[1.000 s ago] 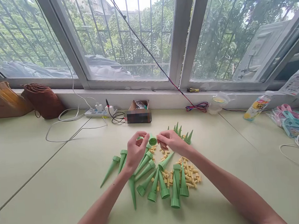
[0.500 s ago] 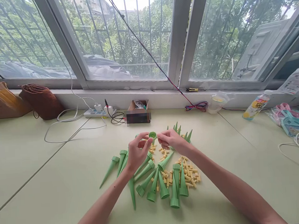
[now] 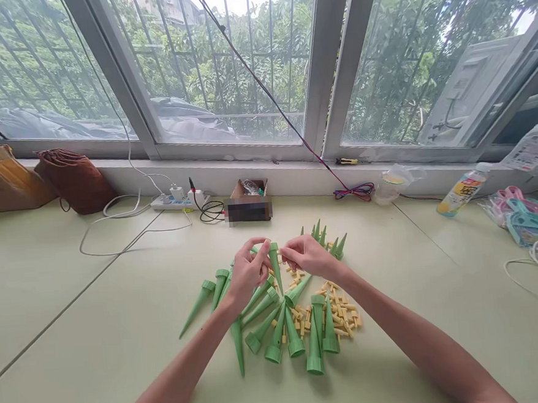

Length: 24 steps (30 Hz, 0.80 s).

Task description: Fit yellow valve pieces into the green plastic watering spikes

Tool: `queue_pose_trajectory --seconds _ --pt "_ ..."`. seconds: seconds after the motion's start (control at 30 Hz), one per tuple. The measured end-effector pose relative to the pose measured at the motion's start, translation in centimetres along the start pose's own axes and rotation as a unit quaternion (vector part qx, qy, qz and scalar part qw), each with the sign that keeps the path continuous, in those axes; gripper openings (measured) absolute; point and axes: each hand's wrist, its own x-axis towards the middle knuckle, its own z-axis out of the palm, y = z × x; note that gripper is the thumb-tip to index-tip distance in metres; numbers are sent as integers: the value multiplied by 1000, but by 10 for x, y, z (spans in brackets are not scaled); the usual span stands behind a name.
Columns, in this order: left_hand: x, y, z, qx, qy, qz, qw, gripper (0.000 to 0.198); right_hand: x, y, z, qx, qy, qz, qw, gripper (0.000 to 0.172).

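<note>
A green spike [image 3: 276,263] is held above the middle of the worktop [image 3: 76,338], wide end up and tip pointing down toward the person. The left hand [image 3: 247,270] pinches it near the top between thumb and fingertips. The right hand [image 3: 306,255] meets it from 3 o'clock, fingers curled and pinched at the spike's mouth; what they hold there is too small to tell.

Below the hands, at 6 o'clock, a pile of spikes [image 3: 278,327] lies fanned on the worktop, wide ends mostly toward the person. Small yellow pegs [image 3: 339,313] are scattered among and at 4 o'clock of them. More spikes [image 3: 329,241] stand points up just behind the right hand, at 1 o'clock.

Farther off at 12 o'clock, a small box [image 3: 249,206] sits against the sill, with a power strip [image 3: 177,200] and cables at 11 o'clock. A brown bag [image 3: 76,180] rests at 10 o'clock. Clothes pegs [image 3: 530,217] lie at 3 o'clock.
</note>
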Motion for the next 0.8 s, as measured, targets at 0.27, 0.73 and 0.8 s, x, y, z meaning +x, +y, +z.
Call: queue_pose_trajectory --seconds 0.27,0.73,0.8 --pt "4 -3 -1 -56 -2 -115 992 41 -2 1 2 -95 18 -38 995 36" --pt "-7 4 3 157 27 127 979 28 5 4 1 26 92 26 995 40" --pt "-7 4 3 189 33 153 969 24 4 2 0 25 92 34 995 40"
